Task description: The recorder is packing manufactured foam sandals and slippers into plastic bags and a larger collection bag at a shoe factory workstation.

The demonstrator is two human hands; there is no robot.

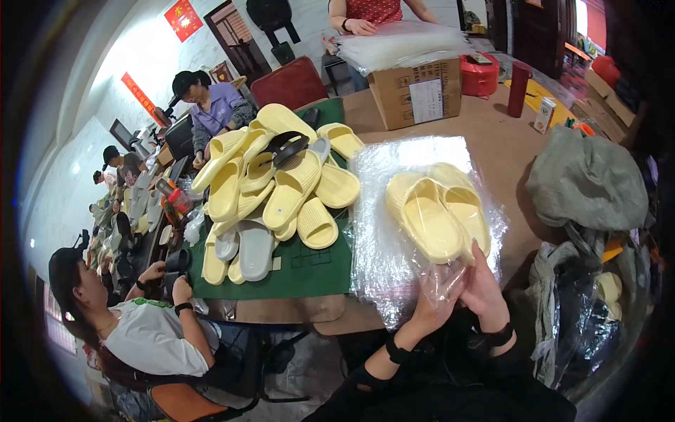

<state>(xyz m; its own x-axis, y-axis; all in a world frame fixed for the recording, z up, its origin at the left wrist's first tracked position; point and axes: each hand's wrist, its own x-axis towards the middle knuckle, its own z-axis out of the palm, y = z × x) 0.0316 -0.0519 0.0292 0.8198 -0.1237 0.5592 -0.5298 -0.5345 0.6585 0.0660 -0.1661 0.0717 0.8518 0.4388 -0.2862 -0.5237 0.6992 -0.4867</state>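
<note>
A pair of pale yellow slippers (430, 214) lies side by side inside a clear plastic bag (445, 273), with the toe straps toward the far end. The near end of the bag is bunched in my left hand (437, 301), whose fingers are closed and partly covered by the film. Pressed against the bag's right near corner, my right hand (485, 292) grips it with the thumb up along a slipper heel. Beneath the slippers spreads a stack of flat clear bags (373, 204). Black bands circle both wrists.
Left of the stack, yellow, grey and black slippers (295, 183) pile on a green mat (327, 271). A cardboard box (415, 95) topped with plastic film, a red tumbler (519, 90) and a grey sack (587, 179) stand beyond. A co-worker (151, 330) sits at left; others work farther off.
</note>
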